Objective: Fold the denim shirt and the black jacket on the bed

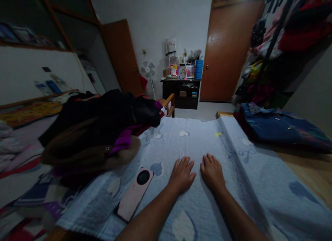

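My left hand [181, 175] lies palm down on a light blue cloth [186, 144] printed with hearts, its fingers a little spread. Beside it, my right hand [213, 172] rests flat on the same cloth, fingers stretched forward and close together. Neither hand holds anything. A pink phone [135, 196] with a round black camera ring lies face down on the cloth, left of my left forearm. The cloth has a raised fold running lengthwise to the right of my right hand.
A heap of dark clothes [111, 113] stands at the left. Folded blue garments [282, 125] lie stacked at the right on a wooden surface [306, 165]. Beyond are a wooden chair [170, 104], a fan [148, 71], a dark cabinet [178, 94] and a brown door [228, 51].
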`<state>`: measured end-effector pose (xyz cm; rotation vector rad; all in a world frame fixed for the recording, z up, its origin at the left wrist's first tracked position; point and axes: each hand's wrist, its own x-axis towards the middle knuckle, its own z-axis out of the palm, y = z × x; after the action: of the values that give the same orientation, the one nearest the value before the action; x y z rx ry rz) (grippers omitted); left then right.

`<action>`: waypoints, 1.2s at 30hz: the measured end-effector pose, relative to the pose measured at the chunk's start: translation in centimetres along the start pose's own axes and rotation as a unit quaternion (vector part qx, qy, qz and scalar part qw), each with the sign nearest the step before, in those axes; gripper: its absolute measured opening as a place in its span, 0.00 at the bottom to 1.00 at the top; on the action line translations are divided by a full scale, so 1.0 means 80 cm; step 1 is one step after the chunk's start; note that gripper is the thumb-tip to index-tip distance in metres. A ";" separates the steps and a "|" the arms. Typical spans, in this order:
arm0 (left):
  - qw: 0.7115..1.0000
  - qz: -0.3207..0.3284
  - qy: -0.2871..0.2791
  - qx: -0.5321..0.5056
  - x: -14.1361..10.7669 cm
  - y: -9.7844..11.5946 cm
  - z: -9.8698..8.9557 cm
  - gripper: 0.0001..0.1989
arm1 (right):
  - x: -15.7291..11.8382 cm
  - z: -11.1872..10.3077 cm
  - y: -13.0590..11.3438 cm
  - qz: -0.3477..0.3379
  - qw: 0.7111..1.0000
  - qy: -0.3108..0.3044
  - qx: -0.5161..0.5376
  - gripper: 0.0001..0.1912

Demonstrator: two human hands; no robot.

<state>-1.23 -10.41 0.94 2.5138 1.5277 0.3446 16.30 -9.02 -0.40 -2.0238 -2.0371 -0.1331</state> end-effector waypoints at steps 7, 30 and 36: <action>0.999 -0.003 0.024 -0.026 -0.006 -0.002 -0.004 0.26 | -0.002 0.009 0.003 -0.029 0.998 0.012 -0.053 0.23; 0.876 -0.278 0.370 0.134 -0.084 -0.134 -0.296 0.18 | -0.001 0.010 0.005 -0.043 0.995 0.055 -0.066 0.19; 0.879 -0.321 0.287 0.206 -0.112 -0.154 -0.294 0.18 | -0.002 0.007 0.004 -0.042 0.996 0.056 -0.058 0.19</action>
<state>-22.47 -11.99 19.14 2.0452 2.8072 0.7607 16.56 -9.02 -1.03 -1.9483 -2.0896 -0.3815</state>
